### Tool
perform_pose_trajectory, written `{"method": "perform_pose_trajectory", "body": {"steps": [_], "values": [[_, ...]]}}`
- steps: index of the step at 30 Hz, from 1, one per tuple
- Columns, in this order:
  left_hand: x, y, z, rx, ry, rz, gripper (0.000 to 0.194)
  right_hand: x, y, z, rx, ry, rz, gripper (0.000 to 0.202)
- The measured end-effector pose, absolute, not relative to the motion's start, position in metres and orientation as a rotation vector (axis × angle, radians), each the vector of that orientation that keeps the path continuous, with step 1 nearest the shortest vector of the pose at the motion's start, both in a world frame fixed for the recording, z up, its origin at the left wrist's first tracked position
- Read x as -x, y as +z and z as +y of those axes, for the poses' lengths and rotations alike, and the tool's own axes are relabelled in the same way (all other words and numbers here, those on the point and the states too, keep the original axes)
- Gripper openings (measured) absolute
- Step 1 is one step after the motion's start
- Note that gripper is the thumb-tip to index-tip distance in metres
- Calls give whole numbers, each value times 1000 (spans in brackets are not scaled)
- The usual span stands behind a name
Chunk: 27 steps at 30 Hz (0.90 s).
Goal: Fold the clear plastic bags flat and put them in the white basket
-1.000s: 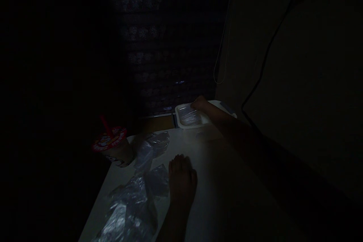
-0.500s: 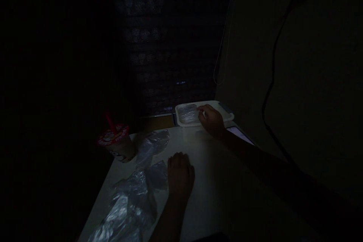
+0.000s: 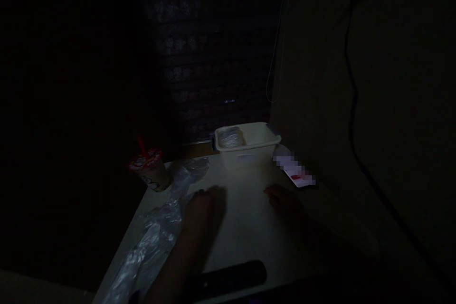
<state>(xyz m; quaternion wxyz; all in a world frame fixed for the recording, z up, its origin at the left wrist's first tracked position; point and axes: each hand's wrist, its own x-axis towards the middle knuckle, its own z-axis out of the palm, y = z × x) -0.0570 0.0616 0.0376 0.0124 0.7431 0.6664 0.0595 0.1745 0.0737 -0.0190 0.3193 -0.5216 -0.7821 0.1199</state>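
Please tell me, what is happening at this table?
In dim light, one person has both bare hands at a white table. The left hand is at some crumpled clear plastic; it is too dark to tell whether it grips any. The right hand is apart from the nearby flat phone with a lit screen. Farther back, a white rectangular basket holds a clear shiny bundle. A cup with a red lid and red straw stands at the left.
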Motion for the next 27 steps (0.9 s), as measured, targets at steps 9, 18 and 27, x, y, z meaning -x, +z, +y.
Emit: {"method": "perform_pose_trajectory", "body": {"steps": [9, 18, 27], "values": [[76, 38, 41, -2285, 112, 2006, 27, -163, -12, 53, 1211, 350, -2052, 23], [64, 43, 45, -1770, 895, 1669, 18, -143, 3, 47, 1171, 571, -1915, 20], [42, 35, 28, -1160, 1152, 1266, 22, -113, 16, 47, 1076, 1080, -1695, 21]]}}
